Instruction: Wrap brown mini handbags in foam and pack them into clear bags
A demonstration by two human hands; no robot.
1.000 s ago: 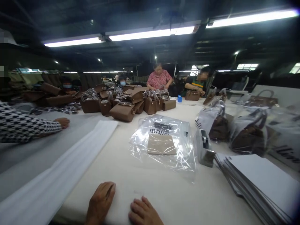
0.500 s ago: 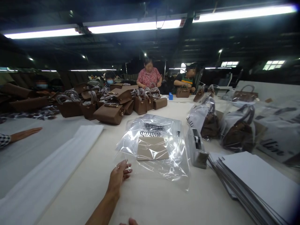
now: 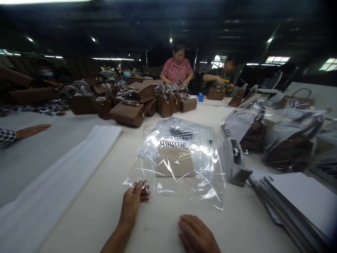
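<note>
A clear plastic bag [image 3: 205, 184] with black lettering lies flat on the white table in front of me, with a flat beige piece [image 3: 175, 163] showing through it. At the bag's near left corner, my left hand [image 3: 131, 203] pinches its edge between thumb and curled fingers. My right hand [image 3: 197, 233] is low over the table, just short of the bag's near edge. Its fingers are loosely bent, and nothing shows in them.
Brown handbags [image 3: 126, 114] are heaped at the back left. Wrapped handbags [image 3: 289, 140], a tape dispenser [image 3: 238, 168] and stacked white boards [image 3: 302, 196] stand right. White foam sheet [image 3: 65, 168] covers the left, with another person's hand [image 3: 33, 131] on it. Co-workers [image 3: 177, 68] are across the table.
My right hand has come up from the bottom edge into view. My left hand stays by the bag's corner, now closed on the plastic. The view has tilted down.
</note>
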